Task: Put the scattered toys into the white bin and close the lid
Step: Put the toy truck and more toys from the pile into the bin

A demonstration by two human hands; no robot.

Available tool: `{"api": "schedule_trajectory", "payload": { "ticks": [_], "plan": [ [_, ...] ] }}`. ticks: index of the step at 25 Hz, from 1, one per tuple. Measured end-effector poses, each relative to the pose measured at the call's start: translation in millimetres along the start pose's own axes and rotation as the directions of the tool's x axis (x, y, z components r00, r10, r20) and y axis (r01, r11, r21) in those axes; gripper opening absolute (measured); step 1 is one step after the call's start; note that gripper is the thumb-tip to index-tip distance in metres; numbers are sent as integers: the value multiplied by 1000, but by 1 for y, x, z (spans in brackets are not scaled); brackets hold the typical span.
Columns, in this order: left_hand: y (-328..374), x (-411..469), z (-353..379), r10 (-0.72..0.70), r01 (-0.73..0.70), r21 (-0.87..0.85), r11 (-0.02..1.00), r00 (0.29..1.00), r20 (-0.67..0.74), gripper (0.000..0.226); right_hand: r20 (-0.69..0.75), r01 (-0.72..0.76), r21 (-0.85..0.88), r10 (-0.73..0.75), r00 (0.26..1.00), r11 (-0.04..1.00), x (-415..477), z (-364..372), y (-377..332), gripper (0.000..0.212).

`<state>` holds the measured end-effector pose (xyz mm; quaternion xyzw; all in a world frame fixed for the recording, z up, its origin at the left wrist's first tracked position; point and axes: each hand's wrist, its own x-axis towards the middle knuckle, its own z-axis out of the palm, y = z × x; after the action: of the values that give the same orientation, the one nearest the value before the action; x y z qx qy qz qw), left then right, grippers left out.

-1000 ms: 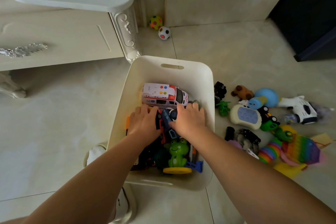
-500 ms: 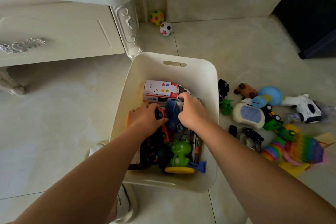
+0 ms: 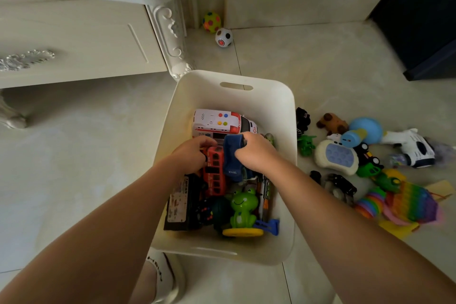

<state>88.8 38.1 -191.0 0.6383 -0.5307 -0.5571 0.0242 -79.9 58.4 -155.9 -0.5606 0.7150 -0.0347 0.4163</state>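
Observation:
The white bin (image 3: 283, 106) stands open on the floor and holds several toys: a white ambulance (image 3: 222, 121), a red fire truck (image 3: 214, 175), a green frog (image 3: 243, 207) and a black box (image 3: 181, 202). Both of my hands are inside the bin. My right hand (image 3: 256, 153) grips a blue toy truck (image 3: 233, 160) that stands tilted on end. My left hand (image 3: 191, 155) rests closed on the red fire truck's near end. More toys lie scattered right of the bin, among them a white game pad (image 3: 336, 157) and a rainbow pop mat (image 3: 412, 205). No lid is in view.
A white ornate cabinet (image 3: 74, 42) stands at the left, its carved leg (image 3: 172, 39) close to the bin's far corner. Two balls (image 3: 223, 37) lie by the door at the back. A dark piece of furniture (image 3: 424, 20) fills the upper right. My foot (image 3: 158, 276) sits below the bin.
My right hand has lifted the blue truck up on end inside the bin. My left hand has shifted slightly on the red fire truck. The view has tilted a little.

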Motion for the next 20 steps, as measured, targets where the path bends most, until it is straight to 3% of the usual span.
{"api": "schedule_trajectory", "payload": {
  "ticks": [3,6,9,13,15,17,20],
  "plan": [
    [5,3,5,-3,2,69,998,1000,5,24,2,-40,18,40,999,999,-3,7,0,30],
    [6,6,15,24,20,342,939,992,-125,32,-16,-38,-9,38,999,999,-5,3,3,18],
    [4,6,23,97,31,489,872,967,-234,37,-32,-61,-43,60,998,997,-7,-12,7,40],
    [7,7,11,40,15,267,964,979,-201,52,-61,1,-318,-22,998,948,-6,-11,8,41],
    [12,5,14,32,35,425,904,988,-150,66,-77,9,-394,-43,996,919,1,-6,10,29],
    [15,1,28,59,51,641,766,987,-150,71,-95,-22,-474,-27,995,880,5,-1,13,27],
    [16,3,32,68,70,660,748,981,-181,58,-118,-28,-611,-55,992,791,0,11,16,36]
  ]
}}
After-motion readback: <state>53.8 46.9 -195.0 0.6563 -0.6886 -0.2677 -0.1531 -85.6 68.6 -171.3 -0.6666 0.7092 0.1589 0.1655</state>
